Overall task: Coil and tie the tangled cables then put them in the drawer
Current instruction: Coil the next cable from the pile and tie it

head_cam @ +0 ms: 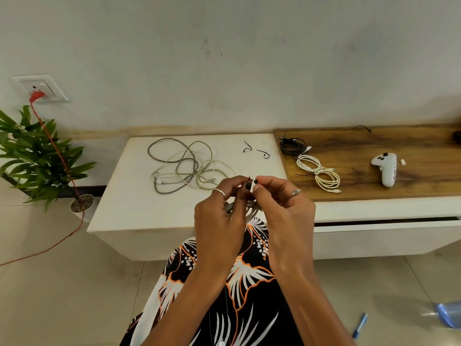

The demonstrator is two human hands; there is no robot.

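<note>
Left hand [219, 216] and right hand [287, 211] pinch a twist tie [252, 182] over a half-hidden coiled cable [249, 208]; twist snugly, near the tangled cables [187, 166].

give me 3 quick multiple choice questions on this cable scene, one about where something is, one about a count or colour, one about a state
1. Where does the white controller lie?
A. on the wooden top
B. on the floor
C. in the plant pot

2. How many loose black ties lie on the white table?
A. none
B. two
C. five

3. What state is the grey and white cable pile in?
A. coiled and tied
B. tangled and loose
C. inside the drawer

Answers:
1 A, it rests on the brown wood, right of the coiled white cables.
2 B, two short black ties lie side by side near the table's far edge.
3 B, its loops sprawl across one another, with no tie around them.
</note>
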